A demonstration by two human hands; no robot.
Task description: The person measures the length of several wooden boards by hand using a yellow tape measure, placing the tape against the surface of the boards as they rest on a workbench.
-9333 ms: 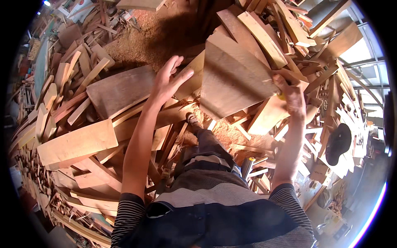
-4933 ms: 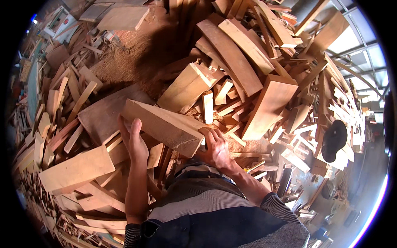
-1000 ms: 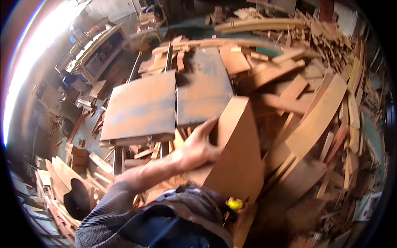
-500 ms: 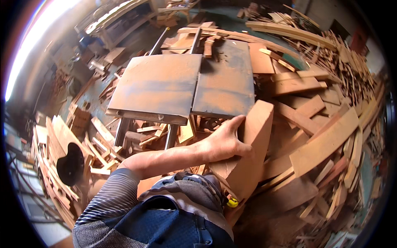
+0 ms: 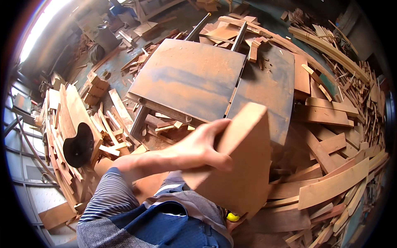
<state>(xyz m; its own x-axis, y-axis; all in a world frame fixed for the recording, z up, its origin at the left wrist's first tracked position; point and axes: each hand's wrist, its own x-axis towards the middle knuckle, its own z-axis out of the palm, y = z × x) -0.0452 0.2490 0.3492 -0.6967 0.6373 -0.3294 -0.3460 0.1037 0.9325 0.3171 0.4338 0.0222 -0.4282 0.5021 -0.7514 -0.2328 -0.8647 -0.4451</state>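
Observation:
My left hand (image 5: 202, 146) is closed on a thick wooden board (image 5: 244, 165), its thumb on the upper edge and its fingers round the near side. The board stands tilted in front of my body, its upper end overlapping the edge of a flat machine table (image 5: 190, 78). Below the board's lower end, a small patch of skin, apparently my right hand (image 5: 236, 224), shows beside a small bright yellow object (image 5: 233, 217). The board hides most of that hand, and its fingers do not show.
Metal rails (image 5: 239, 36) extend from the table. Loose boards (image 5: 333, 184) lie heaped on the right, with a pile of thin strips (image 5: 364, 87) farther back. Offcuts (image 5: 118, 109) cover the left, near a dark curved object (image 5: 78, 145).
The view has turned left, so the machine table sits farther right. My left hand has drawn the board closer and turned it, showing more of its broad face.

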